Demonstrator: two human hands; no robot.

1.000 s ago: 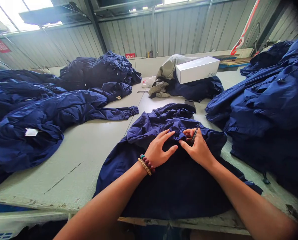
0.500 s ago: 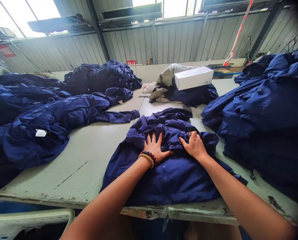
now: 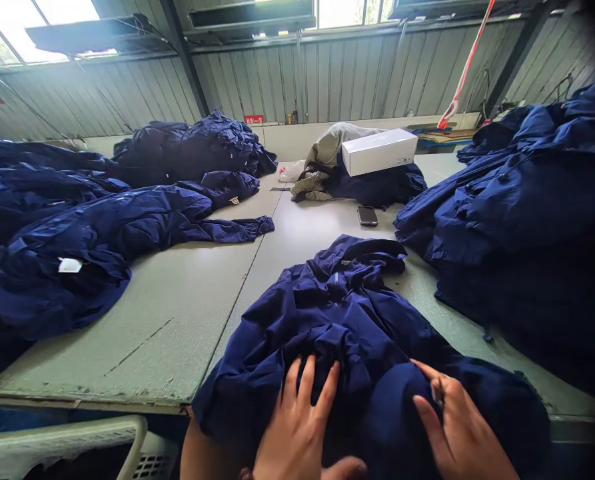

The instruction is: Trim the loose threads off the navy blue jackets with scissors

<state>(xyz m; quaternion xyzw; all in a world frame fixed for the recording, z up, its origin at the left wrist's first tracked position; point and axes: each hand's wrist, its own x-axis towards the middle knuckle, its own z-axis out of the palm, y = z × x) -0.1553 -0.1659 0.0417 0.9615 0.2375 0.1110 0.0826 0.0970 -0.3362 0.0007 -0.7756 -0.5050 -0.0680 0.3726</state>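
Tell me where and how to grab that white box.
Probably by its two short ends, from above and the near side: the box lies longways across the view, raised on a heap of cloth, its top bare.

No readable text, red signs (image 3: 254, 120), box label (image 3: 404, 161), all seemingly too blurred

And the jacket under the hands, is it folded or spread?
Loosely spread: the jacket lies wide and wrinkled over the table.
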